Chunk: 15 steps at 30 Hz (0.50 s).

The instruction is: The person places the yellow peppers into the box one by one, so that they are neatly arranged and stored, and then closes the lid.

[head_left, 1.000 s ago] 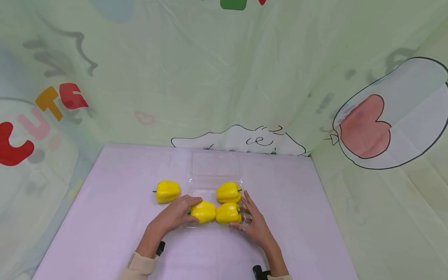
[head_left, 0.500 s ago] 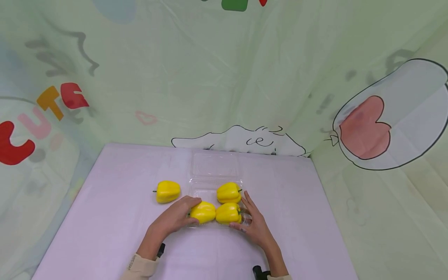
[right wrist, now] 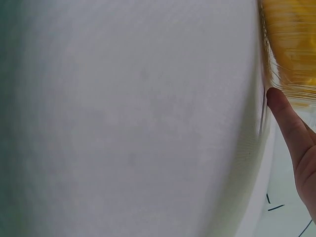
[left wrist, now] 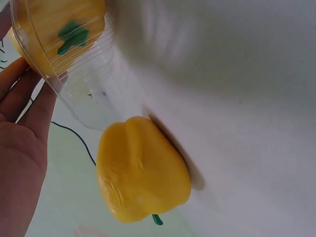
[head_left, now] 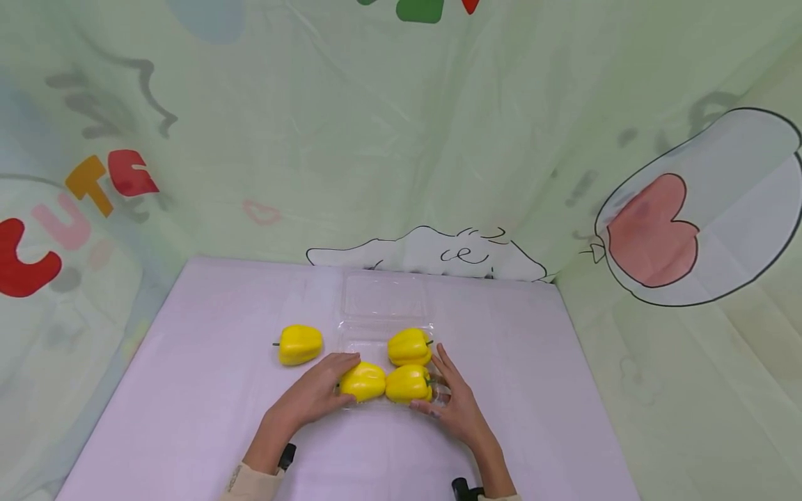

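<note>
In the head view a clear plastic clamshell container (head_left: 360, 347) stands on the table with its lid (head_left: 383, 296) folded back. Three yellow bell peppers are in it. My left hand (head_left: 316, 393) curls its fingers and thumb over the front-left pepper (head_left: 363, 382), whose green stem shows through the clear wall in the left wrist view. My right hand (head_left: 457, 403) holds the container's front-right corner, beside the front-right pepper (head_left: 409, 383). Behind that lies the back-right pepper (head_left: 409, 346). One finger (right wrist: 289, 121) lies straight against the container's edge in the right wrist view.
Another yellow bell pepper (head_left: 301, 344) lies on the table left of the container, and shows close up in the left wrist view. A pale lilac cloth covers the table (head_left: 514, 362). Printed fabric walls (head_left: 376, 139) rise at the back and both sides.
Almost nothing differs; both hands and the peppers keep their places, and the head view shifts only slightly.
</note>
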Each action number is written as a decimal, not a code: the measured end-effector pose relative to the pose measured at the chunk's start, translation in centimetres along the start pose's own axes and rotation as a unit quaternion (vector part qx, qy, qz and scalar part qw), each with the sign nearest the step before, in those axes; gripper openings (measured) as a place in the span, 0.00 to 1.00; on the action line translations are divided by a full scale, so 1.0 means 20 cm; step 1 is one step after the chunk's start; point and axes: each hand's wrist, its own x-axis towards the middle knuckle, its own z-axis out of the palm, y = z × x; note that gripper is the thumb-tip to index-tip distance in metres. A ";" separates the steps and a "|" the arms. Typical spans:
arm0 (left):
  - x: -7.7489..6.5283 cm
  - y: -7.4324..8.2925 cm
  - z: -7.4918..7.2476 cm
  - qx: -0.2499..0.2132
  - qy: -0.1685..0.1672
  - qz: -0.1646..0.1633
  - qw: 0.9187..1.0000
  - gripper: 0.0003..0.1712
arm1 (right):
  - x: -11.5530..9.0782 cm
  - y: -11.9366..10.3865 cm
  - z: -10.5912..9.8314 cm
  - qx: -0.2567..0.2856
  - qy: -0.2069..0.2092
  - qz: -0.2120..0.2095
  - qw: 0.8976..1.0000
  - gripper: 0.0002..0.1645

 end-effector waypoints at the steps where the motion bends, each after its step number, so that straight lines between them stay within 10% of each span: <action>1: 0.00 0.00 0.00 -0.003 0.002 0.001 1.000 0.41 | 0.00 0.00 0.00 -0.001 0.001 0.000 1.000 0.62; 8: -0.02 -0.01 -0.01 -0.030 0.032 0.008 0.999 0.41 | 0.00 0.00 0.00 0.000 0.001 0.001 1.000 0.62; 15: -0.07 -0.05 -0.06 -0.045 0.162 0.007 0.986 0.33 | -0.01 -0.01 0.00 0.004 0.002 0.000 1.000 0.63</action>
